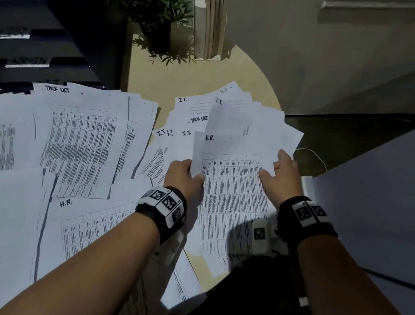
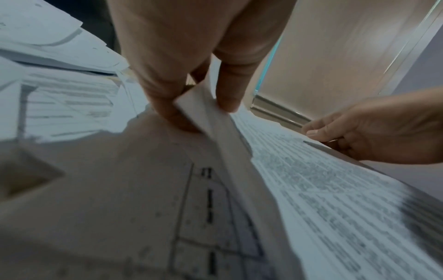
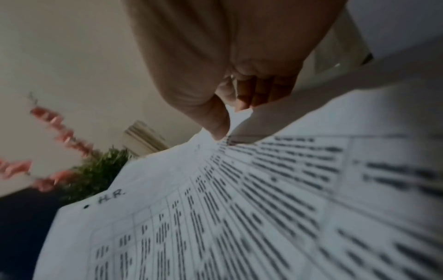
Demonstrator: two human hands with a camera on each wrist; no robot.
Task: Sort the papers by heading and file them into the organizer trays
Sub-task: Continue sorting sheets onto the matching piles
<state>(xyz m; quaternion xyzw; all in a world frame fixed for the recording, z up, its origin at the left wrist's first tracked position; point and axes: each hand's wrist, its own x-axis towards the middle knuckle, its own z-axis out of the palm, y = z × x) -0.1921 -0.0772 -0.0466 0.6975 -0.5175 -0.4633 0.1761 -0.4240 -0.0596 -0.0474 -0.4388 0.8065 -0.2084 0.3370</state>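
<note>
A printed sheet headed "H.R." (image 1: 233, 189) lies on top of a fanned stack at centre right. My left hand (image 1: 196, 175) pinches the left edge of a blank-backed sheet (image 1: 226, 124) that curls up over the fan. The left wrist view shows the thumb and a finger (image 2: 227, 94) pinching that edge (image 2: 203, 113). My right hand (image 1: 270, 169) grips the H.R. sheet's right edge, thumb (image 3: 215, 123) on top and fingers beneath. Sheets headed "I.T." (image 1: 182, 100) and "Task List" (image 1: 199, 119) fan out behind. The black organizer trays (image 1: 36, 44) stand at the far left.
A large spread of papers headed "Task List" (image 1: 79, 134) covers the left of the round table (image 1: 207, 82), with another H.R. sheet (image 1: 92, 222) near me. A potted plant (image 1: 158, 16) and upright folders (image 1: 212, 21) stand at the back. A white surface (image 1: 383, 208) is at the right.
</note>
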